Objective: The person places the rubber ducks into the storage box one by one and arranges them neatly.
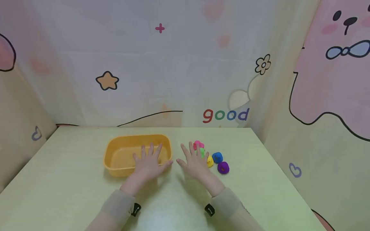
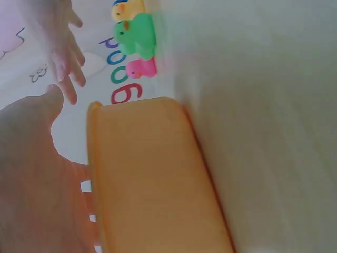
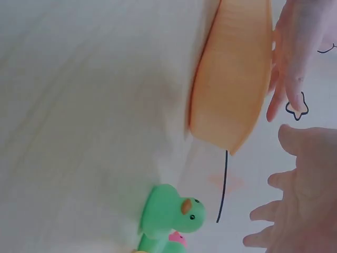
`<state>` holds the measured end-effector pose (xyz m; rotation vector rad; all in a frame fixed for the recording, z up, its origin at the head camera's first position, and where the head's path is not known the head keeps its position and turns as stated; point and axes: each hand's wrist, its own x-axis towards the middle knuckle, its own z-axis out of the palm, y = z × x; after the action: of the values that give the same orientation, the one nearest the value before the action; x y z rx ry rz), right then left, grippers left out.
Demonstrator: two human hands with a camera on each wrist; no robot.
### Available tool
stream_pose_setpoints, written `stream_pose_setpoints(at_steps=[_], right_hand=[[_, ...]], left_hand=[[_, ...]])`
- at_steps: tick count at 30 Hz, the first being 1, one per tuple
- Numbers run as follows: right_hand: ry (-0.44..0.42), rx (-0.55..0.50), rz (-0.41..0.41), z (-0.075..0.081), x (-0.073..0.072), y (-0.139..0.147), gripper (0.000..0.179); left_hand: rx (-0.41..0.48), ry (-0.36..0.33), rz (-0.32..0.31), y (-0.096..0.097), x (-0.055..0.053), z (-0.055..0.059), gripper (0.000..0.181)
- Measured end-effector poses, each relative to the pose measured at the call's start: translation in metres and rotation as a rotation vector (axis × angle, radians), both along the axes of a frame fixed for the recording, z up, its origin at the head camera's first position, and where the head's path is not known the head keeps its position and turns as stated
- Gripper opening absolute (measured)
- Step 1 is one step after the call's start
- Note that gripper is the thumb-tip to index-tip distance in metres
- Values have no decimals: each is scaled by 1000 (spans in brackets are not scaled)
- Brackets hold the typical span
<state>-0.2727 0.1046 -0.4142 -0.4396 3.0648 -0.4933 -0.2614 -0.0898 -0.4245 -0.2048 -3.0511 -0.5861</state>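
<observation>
A pale, smooth table [image 1: 274, 199] stands against a light cloth backdrop [image 1: 185, 80] printed with an orange star [image 1: 107, 80], a flower [image 1: 263, 59], the word "good" in coloured letters and, on the right, a pink creature in a blue bow tie. An orange-yellow basin [image 1: 115, 172] sits left of centre on the table; small toy ducks cluster right of it. The left hand [image 1: 148, 165], fingers straight and spread, is over the basin's near right part, hiding some of its rim; whether it touches is unclear. The right hand [image 1: 195, 163], fingers likewise apart and holding nothing, is in front of the ducks, partly covering them. Each arm wears a beige sleeve, with a small black device near the cuff. Counted: one basin, two hands and at least five ducks: one pink [image 1: 197, 142], one yellow [image 1: 210, 162], one blue [image 1: 217, 157], one purple [image 1: 220, 170], and green [image 3: 160, 216], where overlap hides the number.
</observation>
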Motion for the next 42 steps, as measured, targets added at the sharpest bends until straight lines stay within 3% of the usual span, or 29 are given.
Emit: stream_pose_setpoints(at_steps=[6,11,18,25,30,32,38,42], right_hand=[[58,-28,46,17,-2,8,68],[144,-55,45,30,-2,19,52],[214,-196,-27,38,-4,42,33],[240,-241,-74,42,-4,73,32],[239,-295,-130,38,-7,97,32],[223,-331,-159,36,-8,105,32],[163,-475,-237,32,-10,131,34],[127,-581,-280,25,-12,149,36]], left_hand=[[91,-3,-32,-5,-5,16,84],[181,40,-32,-14,-9,21,68],[319,138,14,-35,-9,37,37],[479,168,90,-75,-6,48,34],[530,192,173,-108,-4,47,35],[574,170,214,-119,-3,45,37],[820,28,330,-143,-2,35,46],[989,-11,431,-158,-5,25,49]])
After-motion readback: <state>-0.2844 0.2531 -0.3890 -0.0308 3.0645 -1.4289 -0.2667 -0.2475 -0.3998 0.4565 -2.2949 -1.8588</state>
